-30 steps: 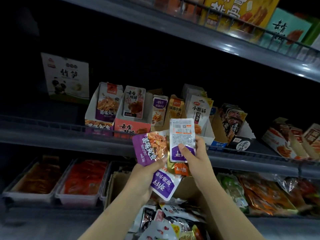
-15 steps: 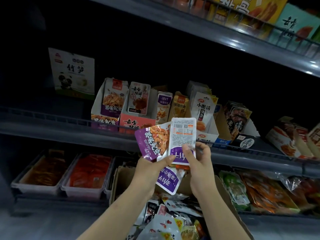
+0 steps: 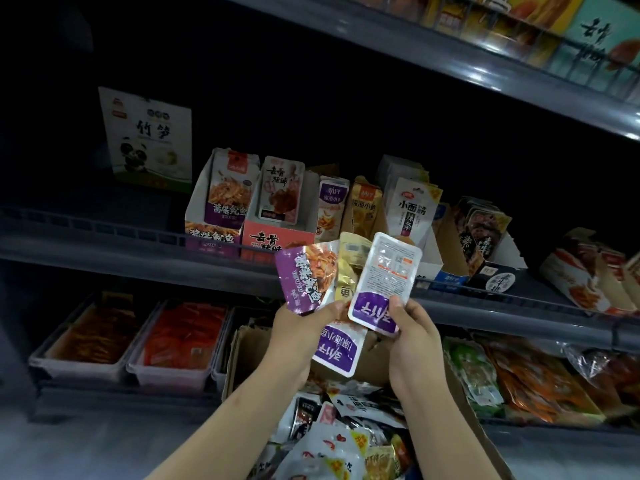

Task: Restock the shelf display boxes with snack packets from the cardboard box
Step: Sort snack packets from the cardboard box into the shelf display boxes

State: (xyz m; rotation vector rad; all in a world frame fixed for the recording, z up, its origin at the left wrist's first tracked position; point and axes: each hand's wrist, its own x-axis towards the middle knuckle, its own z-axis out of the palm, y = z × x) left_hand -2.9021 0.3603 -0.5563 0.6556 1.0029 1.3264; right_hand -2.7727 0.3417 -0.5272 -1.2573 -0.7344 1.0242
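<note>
**Sorting a handful before shelving**

Tilted rightward since half a second ago, the white-and-purple packet (image 3: 382, 282) is pinched in the right hand (image 3: 412, 336). Beside it, the left hand (image 3: 298, 332) grips a fan of packets: a purple squid packet (image 3: 306, 277), a yellow packet (image 3: 349, 268) and another purple-ended one hanging below. The cardboard box (image 3: 242, 355) of loose packets sits beneath. The sorting step appears underway; next the matching purple fish display box (image 3: 330, 209) on the middle shelf (image 3: 104, 251) needs reaching.
</note>
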